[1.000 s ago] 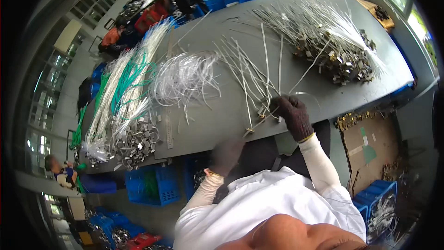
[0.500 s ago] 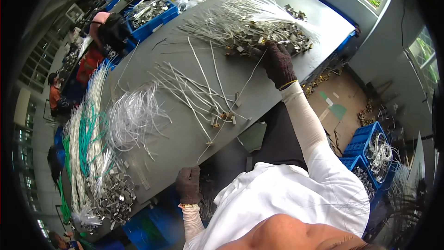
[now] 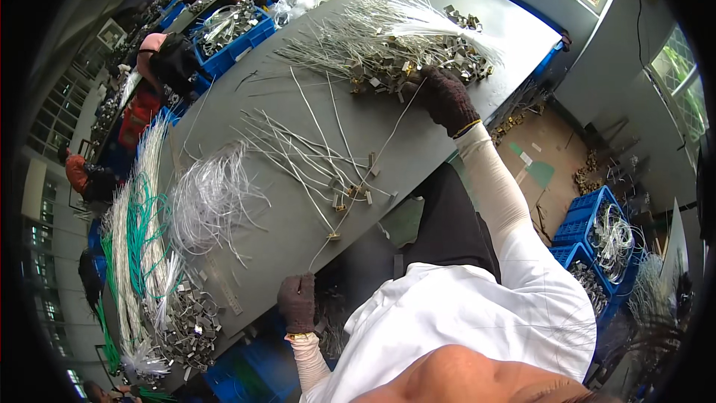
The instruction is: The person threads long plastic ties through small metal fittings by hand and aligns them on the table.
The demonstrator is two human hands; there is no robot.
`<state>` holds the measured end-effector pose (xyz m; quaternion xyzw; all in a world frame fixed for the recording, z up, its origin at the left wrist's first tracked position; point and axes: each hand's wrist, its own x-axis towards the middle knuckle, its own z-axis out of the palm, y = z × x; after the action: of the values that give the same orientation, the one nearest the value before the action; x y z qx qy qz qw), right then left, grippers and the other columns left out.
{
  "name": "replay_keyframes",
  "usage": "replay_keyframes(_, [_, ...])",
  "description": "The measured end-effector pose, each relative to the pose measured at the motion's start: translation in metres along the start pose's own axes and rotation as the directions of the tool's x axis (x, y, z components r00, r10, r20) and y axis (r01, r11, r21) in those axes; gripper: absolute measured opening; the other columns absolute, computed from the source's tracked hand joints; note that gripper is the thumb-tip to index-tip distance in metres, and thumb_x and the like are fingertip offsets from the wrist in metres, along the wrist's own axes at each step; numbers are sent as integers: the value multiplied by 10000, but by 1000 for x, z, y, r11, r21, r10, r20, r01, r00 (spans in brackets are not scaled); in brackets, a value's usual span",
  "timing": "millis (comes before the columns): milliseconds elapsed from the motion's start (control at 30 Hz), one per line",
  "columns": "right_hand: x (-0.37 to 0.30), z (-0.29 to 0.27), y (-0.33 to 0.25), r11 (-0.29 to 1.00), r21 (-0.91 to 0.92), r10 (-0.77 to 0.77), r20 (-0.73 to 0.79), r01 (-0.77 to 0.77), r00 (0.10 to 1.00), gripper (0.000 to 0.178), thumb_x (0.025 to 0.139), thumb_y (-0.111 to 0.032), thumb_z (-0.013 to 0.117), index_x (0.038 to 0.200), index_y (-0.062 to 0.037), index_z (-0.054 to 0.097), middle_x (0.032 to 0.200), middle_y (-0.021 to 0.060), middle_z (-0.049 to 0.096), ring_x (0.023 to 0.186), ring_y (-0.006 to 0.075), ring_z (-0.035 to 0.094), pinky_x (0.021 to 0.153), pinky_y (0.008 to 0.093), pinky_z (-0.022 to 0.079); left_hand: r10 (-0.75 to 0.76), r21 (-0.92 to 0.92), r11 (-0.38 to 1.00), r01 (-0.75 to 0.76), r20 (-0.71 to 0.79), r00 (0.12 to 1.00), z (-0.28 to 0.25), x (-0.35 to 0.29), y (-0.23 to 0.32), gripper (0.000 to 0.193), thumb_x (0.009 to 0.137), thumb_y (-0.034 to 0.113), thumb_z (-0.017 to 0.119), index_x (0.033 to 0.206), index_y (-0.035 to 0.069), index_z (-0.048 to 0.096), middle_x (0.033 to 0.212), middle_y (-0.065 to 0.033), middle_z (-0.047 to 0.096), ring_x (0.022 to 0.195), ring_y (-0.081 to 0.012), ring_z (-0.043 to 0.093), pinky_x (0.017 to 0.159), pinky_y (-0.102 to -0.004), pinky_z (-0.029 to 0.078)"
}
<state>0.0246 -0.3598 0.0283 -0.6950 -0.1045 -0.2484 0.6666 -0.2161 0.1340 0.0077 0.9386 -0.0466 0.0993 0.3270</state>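
The right brown-gloved hand [image 3: 446, 101], having moved to the far-right silvery wire heap [image 3: 388, 37], is stretching a thin pale cord [image 3: 394, 133] across the grey table [image 3: 514, 75] from the left brown-gloved hand [image 3: 297, 304], both seemingly gripping it.

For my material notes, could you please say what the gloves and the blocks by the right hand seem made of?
Gloves: likely knitted yarn, matte dark brown, with a coarse, textured surface. Blocks: probably metal, shiny silver, some brassy, judging by bright glints.
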Motion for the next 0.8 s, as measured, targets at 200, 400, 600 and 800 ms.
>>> replay_keyframes(200, [-18, 11, -18, 931, 277, 194, 181, -239, 964, 214, 1004, -227, 620, 1093, -36, 585, 1053, 126, 645, 969, 282, 661, 864, 468, 567, 38, -23, 999, -38, -10, 999, 1, -3, -3, 261, 887, 215, 721, 754, 17, 617, 745, -175, 597, 682, -368, 585, 620, -438, 460])
replay_keyframes(400, [-60, 61, -23, 307, 803, 232, 457, -510, 859, 239, 988, -267, 651, 1117, -69, 615, 1087, 112, 649, 998, 290, 667, 887, 491, 563, -29, -166, 985, 37, 53, 998, 29, -10, 7, 215, 909, 210, 697, 813, 23, 655, 783, -172, 640, 723, -351, 613, 665, -423, 481])
replay_keyframes(600, [-80, 105, -85, 446, 768, 420, 275, -460, 865, 248, 993, -273, 644, 1104, -54, 613, 1046, 112, 654, 999, 285, 671, 887, 485, 569, -301, -534, 770, 350, 179, 937, 67, -8, 23, 269, 954, 262, 637, 820, 34, 680, 694, -7, 603, 569, -93, 488, 523, -269, 383])
replay_keyframes(800, [-100, 143, -124, 489, 671, 496, 312, -558, 810, 221, 1000, -252, 636, 1095, -53, 613, 1000, 102, 649, 944, 271, 680, 888, 485, 572, -114, -653, 706, 274, 277, 954, 81, 1, 50, 350, 961, 355, 627, 802, 45, 658, 680, 23, 561, 567, -69, 433, 512, -250, 332])
